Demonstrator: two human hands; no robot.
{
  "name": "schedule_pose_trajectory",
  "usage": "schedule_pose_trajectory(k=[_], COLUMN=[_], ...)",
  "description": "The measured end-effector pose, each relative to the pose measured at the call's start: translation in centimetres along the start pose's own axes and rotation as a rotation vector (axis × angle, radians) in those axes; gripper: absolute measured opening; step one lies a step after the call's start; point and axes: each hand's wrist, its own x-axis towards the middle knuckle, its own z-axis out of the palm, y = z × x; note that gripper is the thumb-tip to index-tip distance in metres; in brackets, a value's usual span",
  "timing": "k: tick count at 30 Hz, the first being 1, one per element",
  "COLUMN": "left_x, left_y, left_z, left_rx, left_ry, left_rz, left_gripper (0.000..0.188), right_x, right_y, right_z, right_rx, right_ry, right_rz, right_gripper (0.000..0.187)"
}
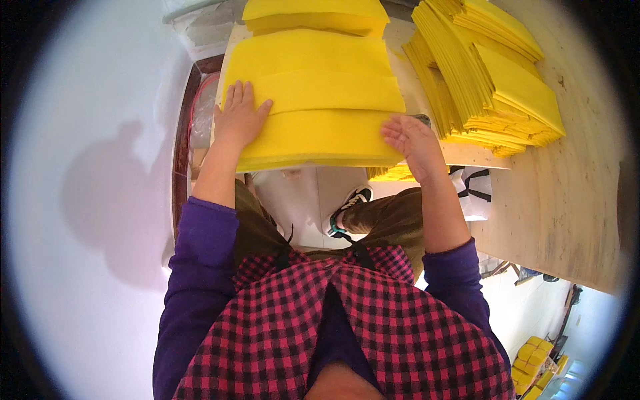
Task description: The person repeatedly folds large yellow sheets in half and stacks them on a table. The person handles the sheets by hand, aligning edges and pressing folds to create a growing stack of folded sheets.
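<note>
My left hand (240,123), spread flat, lies on the left edge of the yellow sheets (313,137) on the table (415,97), apparently steadying them. My right (413,140), loosely open, is at their right edge; grip unlikely.

- Bright, plain yellow on the flat sheets (313,137)
- Matching yellow on the folded stack (503,77), right of the flat sheets
- Pale tan with darker specks on the wooden board (567,193), right of the flat sheets
- Deep plain purple on the sleeves (197,233), below the flat sheets
- Pink-and-black checks on the top (267,327), below the flat sheets
- Olive brown on the trousers (387,212), just below the flat sheets
- Black, white and teal on the shoe (353,201), below the flat sheets
- Near-white with a mauve-grey shadow on the surface (87,300) left of the flat sheets
</note>
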Motion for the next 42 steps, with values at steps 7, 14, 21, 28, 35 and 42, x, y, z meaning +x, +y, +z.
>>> schedule_pose_trajectory(k=[7, 14, 21, 28, 35, 42], left_x=[0.2, 0.0, 0.3, -1.2, -5.0, -2.1], left_y=[-0.1, -0.3, -0.6, -1.9, 2.1, -0.2], left_z=[0.1, 0.1, 0.7, -2.1, -3.3, -2.3], left_rx=[0.001, 0.004, -0.021, -0.649, -2.194, -2.362], left_ry=[0.001, 0.013, 0.047, 0.31, -0.374, -0.102], left_rz=[0.01, 0.015, 0.048, 0.071, -0.603, -0.536], left_gripper=[0.073, 0.074, 0.072, 0.049, 0.046, 0.046], right_x=[2.5, 6.1, 9.7, 9.8, 10.6, 9.5], right_y=[-0.5, -1.4, -3.0, -3.6, -4.1, -3.6], right_z=[-1.3, -2.8, -2.5, -1.5, -2.2, -2.2], right_rx=[0.445, 0.334, -0.01, -0.238, -0.175, -0.196], right_ry=[-0.01, -0.075, 0.042, 0.129, 0.035, 0.035], right_rz=[0.211, 0.166, 0.238, 0.218, 0.191, 0.235], right_gripper=[0.044, 0.04, 0.04, 0.03, 0.023, 0.025])
